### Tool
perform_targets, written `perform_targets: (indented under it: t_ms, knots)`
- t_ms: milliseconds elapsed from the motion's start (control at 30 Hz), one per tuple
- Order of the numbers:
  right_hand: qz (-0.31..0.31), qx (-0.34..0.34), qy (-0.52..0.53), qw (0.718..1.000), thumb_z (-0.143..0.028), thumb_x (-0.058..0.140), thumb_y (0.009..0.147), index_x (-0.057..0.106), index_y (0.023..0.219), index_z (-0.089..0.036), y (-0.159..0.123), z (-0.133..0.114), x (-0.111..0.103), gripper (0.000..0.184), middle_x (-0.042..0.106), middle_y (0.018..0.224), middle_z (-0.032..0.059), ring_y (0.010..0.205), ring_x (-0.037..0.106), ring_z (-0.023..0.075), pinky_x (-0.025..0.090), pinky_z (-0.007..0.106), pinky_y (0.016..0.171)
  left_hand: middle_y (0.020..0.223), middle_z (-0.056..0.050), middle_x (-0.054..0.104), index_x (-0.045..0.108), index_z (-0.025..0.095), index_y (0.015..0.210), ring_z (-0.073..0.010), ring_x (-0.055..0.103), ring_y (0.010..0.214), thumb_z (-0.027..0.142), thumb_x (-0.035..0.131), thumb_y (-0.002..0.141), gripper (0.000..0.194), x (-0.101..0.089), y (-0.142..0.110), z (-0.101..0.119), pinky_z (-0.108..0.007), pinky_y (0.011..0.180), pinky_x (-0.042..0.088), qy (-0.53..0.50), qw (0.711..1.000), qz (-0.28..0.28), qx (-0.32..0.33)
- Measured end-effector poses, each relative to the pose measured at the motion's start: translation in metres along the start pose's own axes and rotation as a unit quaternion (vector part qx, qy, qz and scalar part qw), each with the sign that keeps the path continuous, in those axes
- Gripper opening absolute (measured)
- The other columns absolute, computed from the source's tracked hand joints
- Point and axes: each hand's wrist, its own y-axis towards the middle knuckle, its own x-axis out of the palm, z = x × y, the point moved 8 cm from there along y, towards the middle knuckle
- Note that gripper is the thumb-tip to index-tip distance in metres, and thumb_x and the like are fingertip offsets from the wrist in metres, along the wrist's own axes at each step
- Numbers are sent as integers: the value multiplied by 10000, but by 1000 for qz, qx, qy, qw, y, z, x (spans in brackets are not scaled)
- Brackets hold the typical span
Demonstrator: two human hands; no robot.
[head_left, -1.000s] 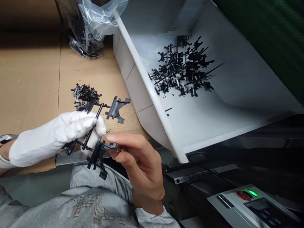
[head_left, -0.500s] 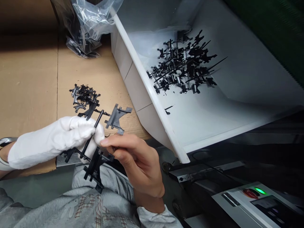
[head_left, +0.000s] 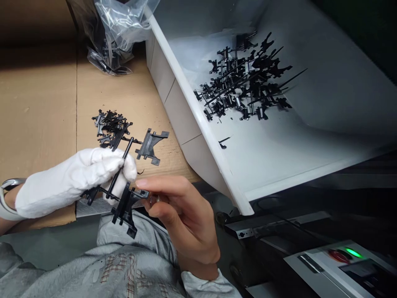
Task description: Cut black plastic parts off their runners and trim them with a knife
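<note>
My left hand [head_left: 74, 176], in a white glove, is closed around the middle bar of a black plastic sprue [head_left: 120, 167]. Flat black moulded parts branch from its ends; one part [head_left: 150, 147] is beyond the fingers and another [head_left: 125, 211] hangs nearer my body. My right hand [head_left: 186, 219] is bare and curled, with index finger and thumb at the corner of the nearer part. A small shiny thing shows among its fingers, too small to name; the fingers behind are hidden. Beyond the glove lies a small pile of loose black parts [head_left: 108, 124] on the cardboard.
To the right, a large white bin [head_left: 263, 161] holds a heap of black sprues [head_left: 245, 80]. A clear plastic bag [head_left: 119, 31] with dark parts inside stands at the back left. Cardboard [head_left: 40, 124] covers the worktop. A control box [head_left: 322, 269] with a green light sits at lower right.
The sprue dipped towards my body, then rose again in my left hand. My right index finger and thumb have moved slightly apart beside the nearer part. The view has shifted a little.
</note>
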Motion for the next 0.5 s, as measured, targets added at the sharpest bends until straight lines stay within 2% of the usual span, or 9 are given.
perform_targets:
  t_ms: [167,267,400,500]
  knots:
    - [-12,-21,7,1000,-189,657,1108,781,1330,-298,3,0,0,277,873,1136,40,1040,846,190,693,281,909,740,48,644,747,235,976,-97,437,631,746,598,1024,535,2,1,-3,-170,599,446,5,1000,-20,2]
    - [-13,-13,18,1000,-208,658,1112,776,1349,-299,3,2,-1,280,868,1162,48,1022,842,192,698,295,899,733,43,645,748,233,973,-105,473,637,756,612,1010,542,-1,0,-6,-183,597,450,-3,1000,-13,-4]
    - [-1,-1,18,1000,-248,672,1109,761,1372,-299,1,4,0,282,852,1179,61,928,830,186,703,301,811,737,37,652,739,221,963,-108,513,650,758,612,1007,553,-2,-1,-7,-180,607,463,-2,1000,5,-9]
    - [0,3,20,1000,-241,675,1108,765,1347,-298,1,4,0,262,845,1177,56,964,834,184,706,285,821,749,37,660,741,215,974,-101,528,664,744,612,1016,546,-2,0,-5,-163,622,477,5,1000,10,-4]
